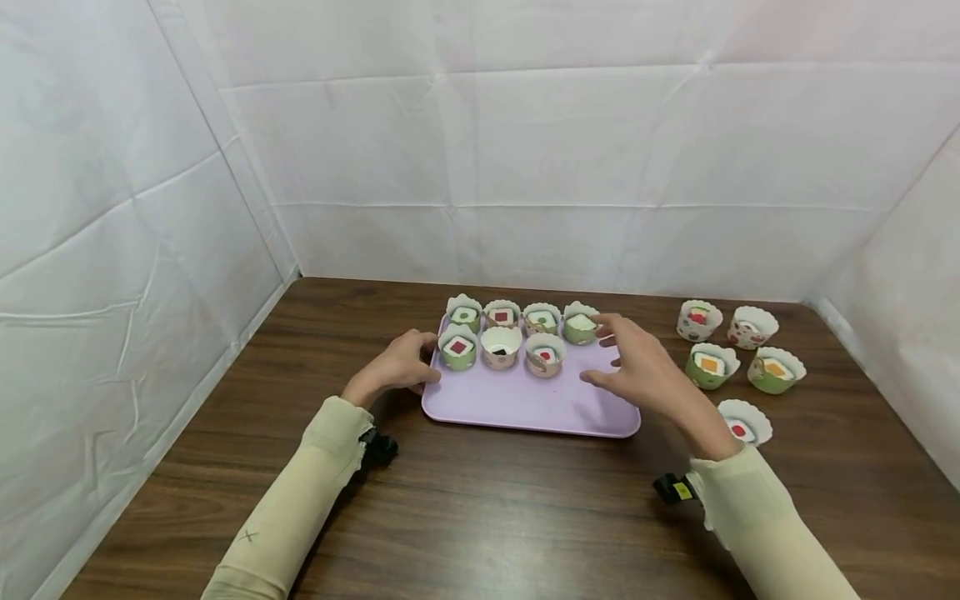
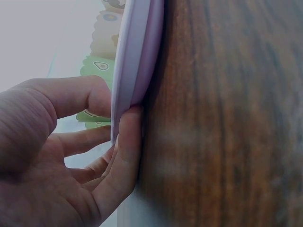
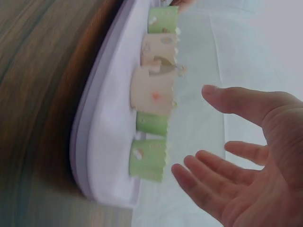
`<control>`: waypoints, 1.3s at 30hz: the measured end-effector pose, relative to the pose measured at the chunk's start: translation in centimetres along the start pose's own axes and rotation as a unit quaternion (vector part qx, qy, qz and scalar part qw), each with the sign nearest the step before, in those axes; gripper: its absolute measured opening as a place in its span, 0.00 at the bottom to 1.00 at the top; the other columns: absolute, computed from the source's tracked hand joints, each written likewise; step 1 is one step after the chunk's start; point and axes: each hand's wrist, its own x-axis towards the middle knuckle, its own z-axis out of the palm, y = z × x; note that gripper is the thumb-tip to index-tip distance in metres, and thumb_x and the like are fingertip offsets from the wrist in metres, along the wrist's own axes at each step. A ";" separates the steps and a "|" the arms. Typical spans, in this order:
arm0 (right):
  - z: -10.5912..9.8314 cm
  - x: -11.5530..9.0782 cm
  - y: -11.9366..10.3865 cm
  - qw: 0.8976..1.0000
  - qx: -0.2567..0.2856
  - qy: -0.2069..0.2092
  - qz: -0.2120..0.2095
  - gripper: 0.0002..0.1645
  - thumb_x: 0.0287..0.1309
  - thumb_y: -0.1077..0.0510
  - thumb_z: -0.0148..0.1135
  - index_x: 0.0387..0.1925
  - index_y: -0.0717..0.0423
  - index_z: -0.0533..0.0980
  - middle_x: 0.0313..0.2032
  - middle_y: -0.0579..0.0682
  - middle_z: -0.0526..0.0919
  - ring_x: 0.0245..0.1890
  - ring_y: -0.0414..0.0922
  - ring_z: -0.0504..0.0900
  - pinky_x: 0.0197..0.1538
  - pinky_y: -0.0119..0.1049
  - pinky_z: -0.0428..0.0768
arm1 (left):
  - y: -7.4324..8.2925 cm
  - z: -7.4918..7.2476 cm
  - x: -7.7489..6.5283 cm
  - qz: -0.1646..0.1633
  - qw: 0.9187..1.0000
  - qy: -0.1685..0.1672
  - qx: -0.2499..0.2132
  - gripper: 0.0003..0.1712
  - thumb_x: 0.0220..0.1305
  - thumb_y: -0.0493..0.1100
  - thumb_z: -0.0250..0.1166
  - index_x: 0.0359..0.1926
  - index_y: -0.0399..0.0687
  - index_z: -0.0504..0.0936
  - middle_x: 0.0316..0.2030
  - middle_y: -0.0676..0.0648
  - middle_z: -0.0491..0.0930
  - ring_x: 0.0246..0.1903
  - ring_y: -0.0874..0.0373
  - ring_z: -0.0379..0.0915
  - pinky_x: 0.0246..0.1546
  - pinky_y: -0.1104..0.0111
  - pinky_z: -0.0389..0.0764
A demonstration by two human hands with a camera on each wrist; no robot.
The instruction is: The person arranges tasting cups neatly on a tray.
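A lilac tray [image 1: 517,402] lies on the table, bearing several scalloped paper cups in two rows. At its left edge my left hand [image 1: 397,362] pinches the rim; in the left wrist view the thumb is at the rim's upper side and a finger [image 2: 129,142] tucks under it. My right hand [image 1: 641,367] hovers over the tray's right side, fingers spread and holding nothing. Nearest to it is a green cup [image 1: 579,329] at the back row's right end. In front stand a green cup [image 1: 457,354], a pale cup [image 1: 498,358] with something dark inside, and a pinkish cup [image 1: 545,367].
Right of the tray, several more cups stand on the brown wooden table [image 1: 487,517]: two patterned white ones, a green cup [image 1: 705,379] with an orange square, another green one, and a white cup [image 1: 757,421] beside my right forearm. White cloth [image 1: 525,142] hangs behind and at both sides.
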 end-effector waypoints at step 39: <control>-10.0 -8.7 12.9 0.993 0.078 -0.085 -0.035 0.34 0.46 0.66 0.80 0.56 0.63 0.77 0.48 0.24 0.80 0.48 0.20 0.77 0.42 0.24 0.85 | 0.1 -0.3 -0.4 0.000 1.000 -0.002 -0.010 0.34 0.59 0.30 0.67 0.67 0.33 0.72 0.59 0.31 0.67 0.40 0.46 0.78 0.29 0.65 0.90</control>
